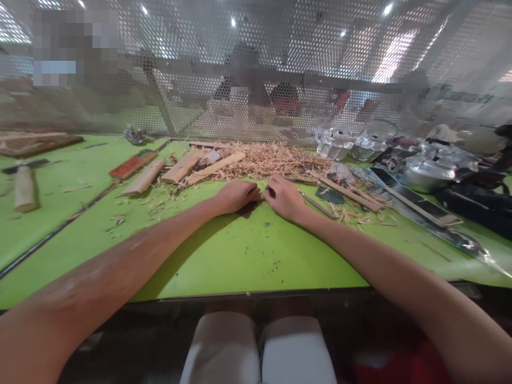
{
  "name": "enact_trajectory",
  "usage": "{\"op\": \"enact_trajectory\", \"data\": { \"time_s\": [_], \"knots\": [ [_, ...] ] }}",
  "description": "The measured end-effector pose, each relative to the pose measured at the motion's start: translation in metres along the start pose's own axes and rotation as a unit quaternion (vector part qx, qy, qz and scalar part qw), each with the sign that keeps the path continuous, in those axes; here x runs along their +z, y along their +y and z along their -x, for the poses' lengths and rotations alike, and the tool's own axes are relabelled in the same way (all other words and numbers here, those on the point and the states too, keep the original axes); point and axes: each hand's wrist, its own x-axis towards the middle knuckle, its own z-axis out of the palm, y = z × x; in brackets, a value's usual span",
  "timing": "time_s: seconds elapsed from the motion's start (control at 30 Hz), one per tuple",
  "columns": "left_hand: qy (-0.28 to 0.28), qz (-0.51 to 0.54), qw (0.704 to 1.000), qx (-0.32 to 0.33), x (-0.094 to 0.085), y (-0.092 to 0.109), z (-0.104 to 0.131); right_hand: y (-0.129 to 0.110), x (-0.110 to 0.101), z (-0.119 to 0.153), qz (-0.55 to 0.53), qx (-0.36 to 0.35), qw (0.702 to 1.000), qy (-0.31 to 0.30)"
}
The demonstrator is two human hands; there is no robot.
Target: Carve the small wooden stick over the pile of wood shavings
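Both hands meet over the green tabletop (272,245) in front of a heap of wood shavings. My left hand (237,197) is closed, its fingers curled inward and partly hidden. Almost touching it, my right hand (283,196) is closed too, thumb and fingers pinched together. A small tan bit shows between the two hands, too little to name. Something dark, perhaps only shadow, lies beneath my left fingers. Just right of my right hand rests a thin tool (317,205), beside a dark green scrap (330,195).
Wood shavings (276,157) pile against the perforated metal screen (248,106). To the left lie carved wood pieces (144,178), a red-orange block (133,165) and a wooden-handled tool (24,186). Foil-wrapped bundles (428,170) and a long flat box (416,197) stand right. People sit beyond the screen.
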Motion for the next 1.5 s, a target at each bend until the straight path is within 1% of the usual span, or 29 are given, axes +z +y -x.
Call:
{"op": "enact_trajectory", "data": {
  "time_s": [0.17,0.23,0.3,0.4,0.47,0.67,0.87,1.07,1.23,1.4,1.5],
  "knots": [
    [0.0,0.001,1.0,-0.003,-0.001,0.001,0.0,0.002,0.003,0.001,-0.041,-0.056,0.998,0.01],
    [-0.002,0.003,1.0,-0.004,-0.001,0.001,-0.001,0.002,0.003,0.001,-0.05,-0.066,0.996,0.012],
    [-0.001,0.003,1.0,-0.004,-0.001,0.001,-0.001,0.001,0.003,0.001,-0.044,-0.057,0.997,0.013],
    [0.001,0.001,1.0,0.0,-0.001,0.0,0.0,-0.001,0.002,0.0,-0.02,-0.012,1.0,0.015],
    [0.001,0.0,1.0,0.003,0.0,0.0,-0.001,-0.002,0.001,0.0,-0.014,0.0,1.0,0.015],
    [0.003,0.003,1.0,0.001,0.001,-0.002,-0.001,-0.004,-0.001,0.003,-0.038,-0.056,0.998,0.005],
    [0.002,0.006,1.0,0.001,0.001,-0.002,-0.001,-0.006,0.0,0.002,-0.028,-0.014,1.0,-0.006],
    [0.003,0.009,1.0,-0.004,-0.001,0.0,0.0,-0.005,0.002,0.002,-0.031,-0.044,0.999,0.007],
    [0.002,0.013,1.0,-0.001,-0.001,0.0,0.0,-0.007,0.0,0.002,-0.016,-0.031,0.999,-0.01],
    [0.006,0.011,1.0,0.002,0.0,-0.001,0.001,-0.007,-0.001,0.002,-0.025,-0.039,0.999,0.0],
    [0.005,0.01,1.0,0.001,0.0,-0.001,0.001,-0.008,-0.002,0.001,-0.02,-0.039,0.999,-0.009]
  ]
}}
